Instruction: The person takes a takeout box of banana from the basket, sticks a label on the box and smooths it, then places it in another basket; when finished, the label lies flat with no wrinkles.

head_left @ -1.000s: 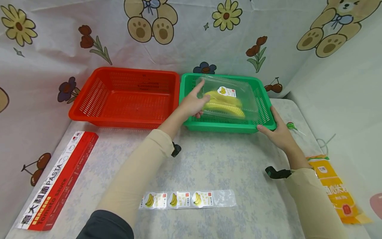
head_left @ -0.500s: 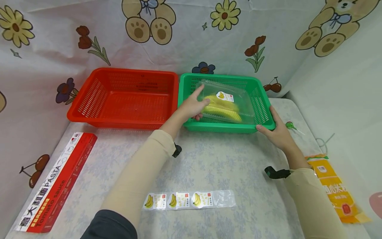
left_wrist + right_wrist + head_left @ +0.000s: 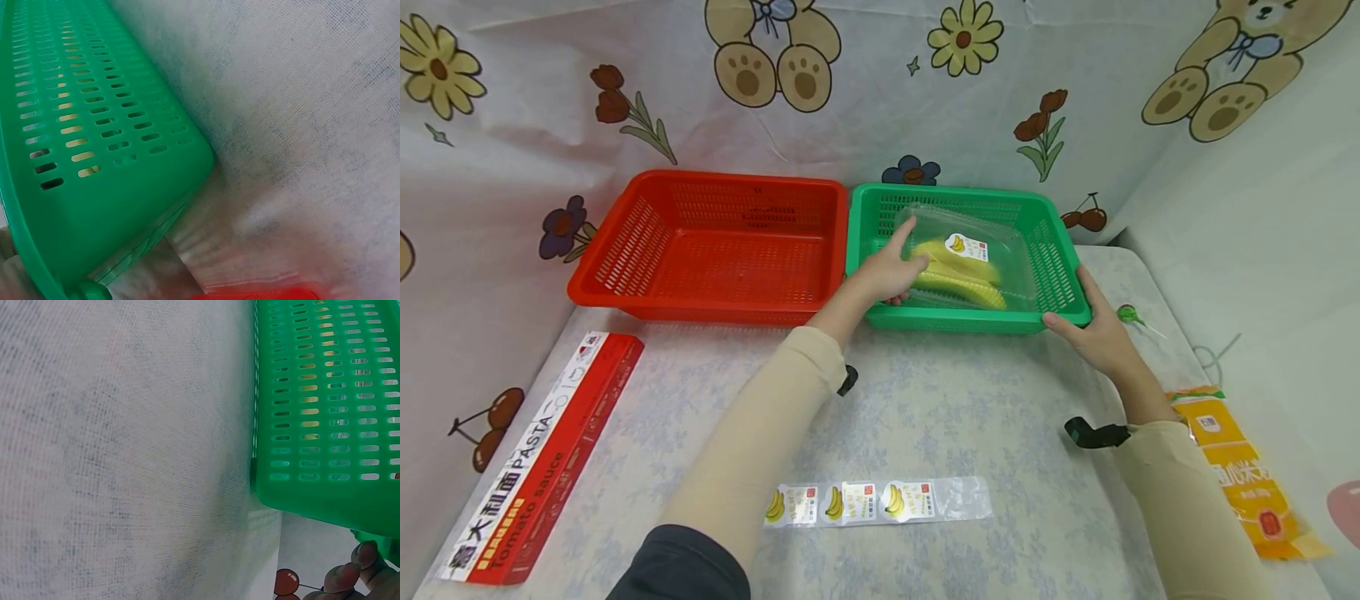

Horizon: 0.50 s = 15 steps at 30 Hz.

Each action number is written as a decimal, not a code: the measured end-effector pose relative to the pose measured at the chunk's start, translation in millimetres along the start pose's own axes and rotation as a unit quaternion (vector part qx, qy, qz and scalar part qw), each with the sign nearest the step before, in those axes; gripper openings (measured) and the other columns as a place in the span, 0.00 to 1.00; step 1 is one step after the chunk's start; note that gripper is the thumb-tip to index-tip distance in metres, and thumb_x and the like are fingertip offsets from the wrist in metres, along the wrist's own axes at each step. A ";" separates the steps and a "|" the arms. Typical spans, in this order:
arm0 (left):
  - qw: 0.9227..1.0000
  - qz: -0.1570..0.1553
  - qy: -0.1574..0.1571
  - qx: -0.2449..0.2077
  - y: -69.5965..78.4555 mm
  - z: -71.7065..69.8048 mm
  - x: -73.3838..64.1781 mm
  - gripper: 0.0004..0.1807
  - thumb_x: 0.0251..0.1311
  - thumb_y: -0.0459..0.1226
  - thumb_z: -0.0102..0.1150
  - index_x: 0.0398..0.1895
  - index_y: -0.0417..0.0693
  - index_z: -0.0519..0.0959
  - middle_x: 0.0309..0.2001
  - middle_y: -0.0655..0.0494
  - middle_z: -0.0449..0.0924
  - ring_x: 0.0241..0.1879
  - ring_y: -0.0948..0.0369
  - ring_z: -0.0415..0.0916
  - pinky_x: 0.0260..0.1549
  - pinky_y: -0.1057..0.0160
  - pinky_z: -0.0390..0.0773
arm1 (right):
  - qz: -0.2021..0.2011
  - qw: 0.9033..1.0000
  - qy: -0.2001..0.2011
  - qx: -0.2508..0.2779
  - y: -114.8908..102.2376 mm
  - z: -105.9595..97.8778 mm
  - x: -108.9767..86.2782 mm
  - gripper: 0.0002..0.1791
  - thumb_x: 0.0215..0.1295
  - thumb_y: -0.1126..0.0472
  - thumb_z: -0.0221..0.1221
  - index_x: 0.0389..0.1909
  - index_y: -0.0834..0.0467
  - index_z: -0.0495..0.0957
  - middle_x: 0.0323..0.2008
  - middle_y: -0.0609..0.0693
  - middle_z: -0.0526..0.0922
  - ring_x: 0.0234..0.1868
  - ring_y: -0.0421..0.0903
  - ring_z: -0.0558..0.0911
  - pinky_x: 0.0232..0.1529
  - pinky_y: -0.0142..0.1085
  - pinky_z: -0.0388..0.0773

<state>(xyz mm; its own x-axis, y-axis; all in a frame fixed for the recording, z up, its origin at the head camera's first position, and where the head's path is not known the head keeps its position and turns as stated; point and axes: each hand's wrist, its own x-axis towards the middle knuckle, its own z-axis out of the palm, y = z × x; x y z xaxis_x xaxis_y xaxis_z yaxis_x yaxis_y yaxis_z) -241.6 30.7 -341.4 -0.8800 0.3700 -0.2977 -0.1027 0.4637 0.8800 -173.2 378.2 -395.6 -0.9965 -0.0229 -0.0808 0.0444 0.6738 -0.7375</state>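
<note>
A clear plastic box of bananas (image 3: 1011, 271) with a white banana label (image 3: 966, 247) lies inside the green basket (image 3: 951, 318). My left hand (image 3: 887, 271) is at the box's left edge. Its index finger stretches along that edge, the thumb lies over the box, and other fingers curl lower down, partly hidden. My right hand (image 3: 1093, 329) grips the basket's front right corner, thumb on the front rim. The right wrist view shows curled fingers (image 3: 365, 556) by the green rim. In the left wrist view only bits of fingers (image 3: 9, 272) appear behind the rim.
A red basket (image 3: 715, 312) stands against the green one. A strip of banana stickers (image 3: 880, 502) lies in front. At left is a red pasta box (image 3: 542, 458); at right are a yellow snack bag (image 3: 1240, 475) and a lollipop (image 3: 1129, 314).
The box of bananas has sunk lower into the green basket, its far side coming down, with my left hand moving slightly along. My right hand keeps its grip on the basket.
</note>
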 end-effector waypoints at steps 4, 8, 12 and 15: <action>1.000 -0.012 0.001 0.024 -0.7 0.8 2.4 0.38 0.75 0.49 0.42 0.78 0.80 0.34 0.24 0.53 0.66 0.16 0.57 0.61 0.22 0.62 0.69 | 0.000 1.000 -0.002 0.002 -0.1 -0.3 0.2 0.55 0.69 0.46 0.59 0.78 0.39 0.26 0.80 0.43 0.32 0.80 0.58 0.41 0.73 0.66 0.47; 0.997 -0.034 0.009 0.064 -0.9 2.0 6.1 0.38 0.75 0.50 0.40 0.78 0.79 0.32 0.21 0.53 0.66 0.15 0.57 0.58 0.21 0.61 0.65 | 0.003 1.000 -0.005 0.003 -0.5 -0.5 0.0 0.55 0.69 0.46 0.59 0.78 0.37 0.25 0.80 0.43 0.32 0.80 0.59 0.42 0.72 0.65 0.48; 0.992 -0.058 0.017 0.112 -0.1 4.1 7.7 0.38 0.75 0.52 0.36 0.78 0.78 0.28 0.51 0.46 0.78 0.23 0.57 0.65 0.28 0.58 0.67 | 0.006 1.000 -0.008 0.004 -0.7 -1.0 -0.2 0.54 0.69 0.46 0.59 0.77 0.33 0.25 0.80 0.43 0.31 0.80 0.59 0.43 0.72 0.65 0.49; 0.989 -0.068 0.019 0.133 1.0 5.8 7.1 0.37 0.76 0.52 0.33 0.78 0.76 0.26 0.72 0.46 0.65 0.28 0.55 0.66 0.33 0.54 0.67 | 0.007 1.000 -0.010 0.004 0.2 -1.4 0.0 0.54 0.69 0.46 0.59 0.77 0.35 0.25 0.80 0.43 0.31 0.80 0.59 0.43 0.72 0.65 0.48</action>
<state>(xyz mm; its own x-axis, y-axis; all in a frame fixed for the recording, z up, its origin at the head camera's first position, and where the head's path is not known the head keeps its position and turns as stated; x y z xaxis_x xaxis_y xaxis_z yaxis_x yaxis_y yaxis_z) -245.2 38.5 -344.8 -0.8841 0.2613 -0.3874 -0.1003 0.7037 0.7034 -173.3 379.3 -394.8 -0.9942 -0.0287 -0.1041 0.0583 0.6687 -0.7412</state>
